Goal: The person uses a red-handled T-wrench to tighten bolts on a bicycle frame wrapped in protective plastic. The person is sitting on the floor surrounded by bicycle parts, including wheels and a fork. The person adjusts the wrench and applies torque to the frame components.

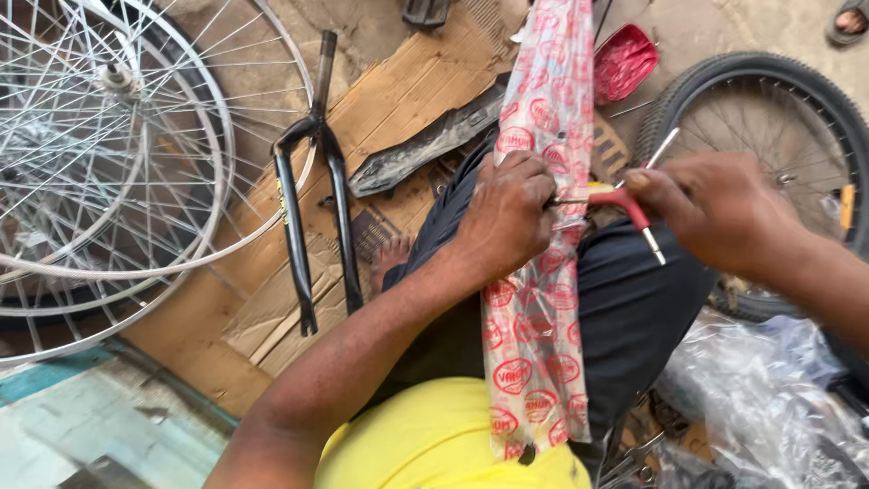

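Note:
A long part wrapped in white plastic with red round prints [543,299] lies across my lap, running from top centre down to my yellow shirt. My left hand [509,213] grips this wrapped part at its middle. My right hand [715,204] holds a red-handled three-way wrench [629,204] with metal arms, its tip set against the wrapped part right beside my left fingers.
A black bicycle fork [312,181] lies on cardboard [272,308] to the left. Bare spoked rims [109,145] lean at far left. A tyred wheel [769,100] is at right, a black mudguard [425,145] and a red reflector piece [623,62] above. Clear plastic wrap [769,398] is piled at lower right.

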